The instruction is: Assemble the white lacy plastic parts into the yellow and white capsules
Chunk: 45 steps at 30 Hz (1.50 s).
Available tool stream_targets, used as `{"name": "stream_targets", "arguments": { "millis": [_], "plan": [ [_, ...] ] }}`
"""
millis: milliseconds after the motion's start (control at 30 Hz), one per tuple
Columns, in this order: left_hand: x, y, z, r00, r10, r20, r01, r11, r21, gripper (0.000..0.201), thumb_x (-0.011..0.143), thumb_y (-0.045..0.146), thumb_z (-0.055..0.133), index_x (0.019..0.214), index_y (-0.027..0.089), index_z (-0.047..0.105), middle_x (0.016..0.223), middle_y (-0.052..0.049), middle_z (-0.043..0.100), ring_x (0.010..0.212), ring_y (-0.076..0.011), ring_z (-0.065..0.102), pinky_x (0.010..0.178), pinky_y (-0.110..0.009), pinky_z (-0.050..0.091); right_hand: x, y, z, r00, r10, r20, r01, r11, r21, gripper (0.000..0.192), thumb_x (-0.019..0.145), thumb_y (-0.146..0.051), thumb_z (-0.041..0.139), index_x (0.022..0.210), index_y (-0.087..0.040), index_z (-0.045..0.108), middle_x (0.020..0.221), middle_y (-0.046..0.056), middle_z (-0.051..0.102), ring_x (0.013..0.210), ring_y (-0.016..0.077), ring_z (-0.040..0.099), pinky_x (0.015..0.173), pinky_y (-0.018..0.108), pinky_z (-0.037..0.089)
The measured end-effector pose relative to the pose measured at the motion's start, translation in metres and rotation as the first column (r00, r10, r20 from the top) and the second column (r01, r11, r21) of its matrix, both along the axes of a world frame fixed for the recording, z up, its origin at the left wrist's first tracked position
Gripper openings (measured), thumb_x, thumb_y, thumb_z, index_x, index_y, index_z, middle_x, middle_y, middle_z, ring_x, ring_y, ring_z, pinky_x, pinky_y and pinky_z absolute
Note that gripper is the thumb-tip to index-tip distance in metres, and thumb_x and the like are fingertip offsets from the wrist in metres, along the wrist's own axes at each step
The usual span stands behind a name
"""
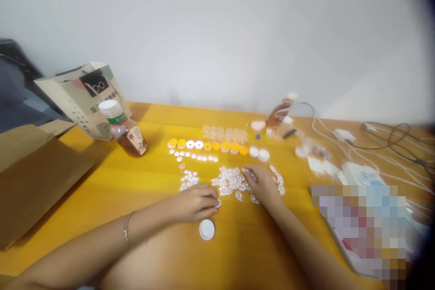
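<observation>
- Two bare hands rest on the yellow wooden table (152, 235), both knuckles-up, among many small white plastic parts.
- The left hand (195, 202), with a thin bracelet (126, 229) on its wrist, lies curled with its fingers drawn together; a small white openwork piece (218, 203) shows at the fingertips, though whether it is pinched or only touched I cannot tell.
- The right hand (260, 183) lies on the scattered heap of white lacy cut-out pieces (231, 181), fingers bent and close together, their tips on a piece at the heap's far edge; the grip itself is hidden by the hand.
- A round white plastic cap (207, 229) lies alone just near of the left hand, close but apart from it.
- A small cluster of white discs (188, 179) sits just beyond the left hand.
- Farther back run a row of tiny white rings (193, 156), then a row of yellow and white round caps (217, 147), then a line of clear little jars (224, 133).
- To the left stand a bottle of brown liquid with a white lid (122, 129), a printed paper bag (84, 97) and an open cardboard box (34, 176).
- To the right, a second tilted bottle (280, 111) and white cables (340, 140) lie well apart from the hands.
</observation>
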State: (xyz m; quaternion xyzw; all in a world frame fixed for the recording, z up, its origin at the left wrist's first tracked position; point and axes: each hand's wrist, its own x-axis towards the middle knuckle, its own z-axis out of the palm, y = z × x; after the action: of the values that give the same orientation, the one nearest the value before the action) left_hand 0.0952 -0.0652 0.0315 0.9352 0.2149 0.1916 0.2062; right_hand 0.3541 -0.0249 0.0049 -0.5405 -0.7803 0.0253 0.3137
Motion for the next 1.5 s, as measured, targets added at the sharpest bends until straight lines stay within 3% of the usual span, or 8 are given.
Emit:
{"name": "stream_targets", "arguments": {
  "millis": [167,267,467,733,933,1100,1367,1500],
  "plan": [
    [0.003,0.006,-0.007,0.997,0.029,0.076,-0.024,0.997,-0.067,0.019,0.085,0.026,0.049,0.095,0.014,0.061,0.095,-0.008,0.061,0.089,-0.0155,0.057,0.082,-0.026,0.044,-0.006,-0.009,0.009,0.993,-0.110,-0.046,0.113,0.991,0.074,0.019,0.084,-0.035,0.050,0.088,-0.021,0.063,0.083,0.006,0.068,0.082,0.0240,0.058,0.075,0.038,0.037],
    [0.006,0.008,-0.014,0.993,0.052,0.102,-0.045,0.997,-0.064,0.017,0.082,0.026,0.053,0.094,0.015,0.062,0.093,-0.008,0.062,0.089,-0.0160,0.057,0.081,-0.026,0.044,-0.021,-0.020,0.015,0.957,-0.073,-0.280,0.070,0.997,-0.021,0.022,0.082,-0.039,0.053,0.088,-0.019,0.059,0.076,0.006,0.065,0.070,0.0202,0.058,0.068,0.034,0.042],
    [0.008,0.008,-0.018,0.991,0.061,0.123,-0.059,0.998,-0.021,0.014,0.084,0.020,0.049,0.089,0.017,0.061,0.089,-0.006,0.064,0.086,-0.0152,0.058,0.079,-0.026,0.043,-0.061,-0.036,0.030,0.606,-0.125,-0.785,-0.242,0.912,-0.332,0.027,0.070,-0.043,0.066,0.077,-0.021,0.053,0.064,0.000,0.062,0.057,0.0154,0.059,0.056,0.028,0.047],
    [-0.002,0.003,-0.013,0.944,0.217,0.250,-0.196,0.975,-0.107,0.009,0.082,0.019,0.051,0.081,0.016,0.059,0.080,-0.006,0.062,0.079,-0.0143,0.057,0.073,-0.025,0.045,-0.090,-0.037,0.035,0.242,-0.324,-0.914,-0.454,0.795,-0.402,0.031,0.063,-0.036,0.074,0.079,-0.022,0.052,0.074,0.001,0.070,0.069,0.0160,0.066,0.077,0.033,0.049],
    [0.000,0.001,-0.015,0.873,0.278,0.401,-0.197,0.952,-0.234,0.015,0.084,0.018,0.051,0.094,0.016,0.062,0.090,-0.008,0.064,0.084,-0.0141,0.059,0.076,-0.025,0.047,-0.087,-0.050,0.024,0.229,-0.389,-0.892,-0.478,0.754,-0.451,0.033,0.063,-0.034,0.075,0.085,-0.022,0.054,0.072,0.001,0.071,0.072,0.0188,0.067,0.075,0.035,0.051],
    [-0.001,0.000,-0.012,0.818,0.410,0.403,-0.298,0.902,-0.313,0.025,0.086,0.022,0.049,0.107,0.021,0.061,0.087,-0.006,0.065,0.079,-0.0147,0.059,0.074,-0.028,0.047,-0.087,-0.054,0.021,0.241,-0.396,-0.886,-0.410,0.786,-0.463,0.030,0.063,-0.034,0.074,0.086,-0.020,0.061,0.072,0.002,0.071,0.071,0.0185,0.066,0.075,0.034,0.051],
    [0.007,-0.006,-0.012,0.659,0.630,0.411,-0.325,0.731,-0.600,0.018,0.079,0.028,0.059,0.090,0.015,0.062,0.085,-0.006,0.067,0.075,-0.0144,0.062,0.072,-0.026,0.050,-0.092,-0.060,0.023,0.278,-0.373,-0.885,-0.482,0.743,-0.465,0.023,0.063,-0.035,0.074,0.073,-0.019,0.061,0.074,0.002,0.070,0.072,0.0187,0.066,0.074,0.033,0.051],
    [0.008,-0.006,-0.016,0.690,0.611,0.389,-0.345,0.749,-0.565,0.016,0.079,0.029,0.059,0.084,0.014,0.060,0.081,-0.005,0.065,0.075,-0.0138,0.059,0.070,-0.025,0.047,-0.092,-0.060,0.025,0.282,-0.353,-0.892,-0.460,0.766,-0.448,0.024,0.063,-0.037,0.074,0.072,-0.020,0.060,0.071,0.002,0.070,0.072,0.0191,0.066,0.074,0.034,0.052]
  ]
}}
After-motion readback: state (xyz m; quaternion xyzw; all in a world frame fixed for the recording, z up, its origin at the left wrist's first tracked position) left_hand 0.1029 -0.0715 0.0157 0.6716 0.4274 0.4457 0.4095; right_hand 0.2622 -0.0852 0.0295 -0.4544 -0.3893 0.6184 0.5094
